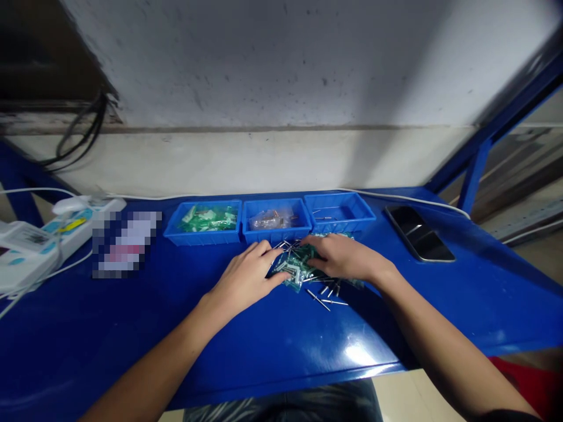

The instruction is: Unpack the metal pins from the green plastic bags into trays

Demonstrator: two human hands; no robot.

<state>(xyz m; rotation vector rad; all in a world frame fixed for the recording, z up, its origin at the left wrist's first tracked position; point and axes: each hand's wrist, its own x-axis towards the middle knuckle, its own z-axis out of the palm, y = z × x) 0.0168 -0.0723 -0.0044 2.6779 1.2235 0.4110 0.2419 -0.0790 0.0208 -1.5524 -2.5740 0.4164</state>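
A mixed pile of small green-tinted plastic bags point(295, 271) with white pieces inside and loose thin metal pins that look like blind rivets point(318, 299) lies on the blue table. My left hand point(246, 275) rests at the pile's left side, thumb and fingers apart, fingertips touching its edge. Over the right part of the heap is my right hand point(345, 256), its thumb and index finger spread with bag and pins between them. Its other fingers are partly hidden. Several rivets are scattered in front of the pile.
Behind the pile stand three blue bins: a left bin point(202, 237) with green bags, a middle bin point(277, 234) with a clear bag, and a right bin point(343, 225) with a few pins. A phone point(420, 234) lies right; power strips point(48, 240) and cables lie left.
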